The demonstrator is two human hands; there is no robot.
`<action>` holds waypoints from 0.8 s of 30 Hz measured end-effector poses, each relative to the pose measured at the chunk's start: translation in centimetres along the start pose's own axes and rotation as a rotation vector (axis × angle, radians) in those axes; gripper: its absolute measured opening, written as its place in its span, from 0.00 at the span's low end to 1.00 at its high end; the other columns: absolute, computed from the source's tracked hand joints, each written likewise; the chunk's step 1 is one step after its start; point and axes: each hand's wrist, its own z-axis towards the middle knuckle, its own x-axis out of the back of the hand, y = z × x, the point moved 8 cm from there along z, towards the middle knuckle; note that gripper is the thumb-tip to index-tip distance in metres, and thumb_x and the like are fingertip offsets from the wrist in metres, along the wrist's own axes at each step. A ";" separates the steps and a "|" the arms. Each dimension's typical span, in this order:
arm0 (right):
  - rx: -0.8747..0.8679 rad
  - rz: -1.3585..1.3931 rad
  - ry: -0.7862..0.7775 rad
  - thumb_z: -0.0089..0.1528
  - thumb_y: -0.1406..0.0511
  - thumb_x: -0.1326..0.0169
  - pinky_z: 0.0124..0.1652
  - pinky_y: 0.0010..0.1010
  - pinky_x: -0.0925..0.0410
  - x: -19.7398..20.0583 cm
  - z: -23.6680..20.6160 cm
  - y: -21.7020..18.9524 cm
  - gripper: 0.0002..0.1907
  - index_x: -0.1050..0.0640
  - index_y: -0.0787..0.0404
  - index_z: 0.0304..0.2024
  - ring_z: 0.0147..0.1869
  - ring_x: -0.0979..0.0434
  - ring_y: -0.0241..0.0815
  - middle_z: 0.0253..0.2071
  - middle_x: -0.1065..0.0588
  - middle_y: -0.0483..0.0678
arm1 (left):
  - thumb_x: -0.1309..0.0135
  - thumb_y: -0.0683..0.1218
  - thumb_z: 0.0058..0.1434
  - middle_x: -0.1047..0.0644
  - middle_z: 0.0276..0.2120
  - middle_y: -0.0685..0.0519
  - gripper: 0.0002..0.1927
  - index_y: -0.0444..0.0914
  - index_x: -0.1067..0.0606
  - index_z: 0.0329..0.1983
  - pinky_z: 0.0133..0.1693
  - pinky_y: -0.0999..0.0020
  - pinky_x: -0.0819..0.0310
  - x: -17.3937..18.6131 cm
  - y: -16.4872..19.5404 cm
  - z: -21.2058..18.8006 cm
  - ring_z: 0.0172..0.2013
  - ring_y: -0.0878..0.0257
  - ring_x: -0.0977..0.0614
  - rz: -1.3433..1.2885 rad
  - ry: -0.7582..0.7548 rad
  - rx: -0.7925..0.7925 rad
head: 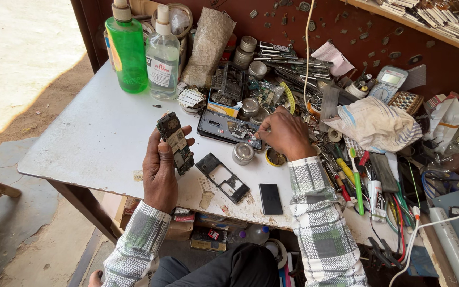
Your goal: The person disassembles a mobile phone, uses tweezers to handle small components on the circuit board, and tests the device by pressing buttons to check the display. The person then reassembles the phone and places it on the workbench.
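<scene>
My left hand (160, 170) holds a phone circuit board (176, 142) upright over the white table (96, 138), fingers wrapped around its lower half. My right hand (282, 134) reaches forward with fingertips pinched on a small part lying on a dark phone housing (224, 127). A black phone frame (222, 177) and a small black flat battery (270, 199) lie on the table between my arms. A small round metal tin (243, 153) stands next to my right hand.
A green bottle (127, 48) and a clear bottle (162, 53) stand at the back left. Tweezers, tins and loose parts crowd the back. A crumpled cloth (375, 125), a multimeter (390, 82), a green toothbrush (357, 180) and cables fill the right side.
</scene>
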 end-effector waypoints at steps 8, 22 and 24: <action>0.079 0.155 0.172 0.59 0.53 0.36 0.40 0.39 0.26 0.7 0.1 -1.8 0.10 0.17 0.50 0.34 0.46 0.23 0.43 0.46 0.28 0.45 | 0.67 0.60 0.75 0.23 0.60 0.47 0.29 0.41 0.40 0.74 0.51 0.67 0.20 0.2 -0.1 -0.1 0.55 0.60 0.19 -0.007 0.002 0.008; 0.306 0.271 0.196 0.63 0.57 0.37 0.48 0.37 0.29 -2.2 2.9 -6.3 0.09 0.14 0.53 0.36 0.48 0.23 0.41 0.40 0.24 0.44 | 0.67 0.61 0.74 0.23 0.59 0.47 0.31 0.42 0.42 0.75 0.51 0.66 0.20 0.7 -0.1 0.1 0.55 0.60 0.19 0.010 -0.004 0.003; 0.265 0.261 0.175 0.63 0.56 0.38 0.49 0.36 0.30 -2.0 3.1 -5.5 0.09 0.14 0.52 0.37 0.47 0.23 0.41 0.40 0.23 0.43 | 0.67 0.61 0.74 0.23 0.60 0.47 0.30 0.43 0.42 0.75 0.52 0.65 0.20 0.7 -0.1 0.2 0.55 0.60 0.19 0.011 -0.005 0.001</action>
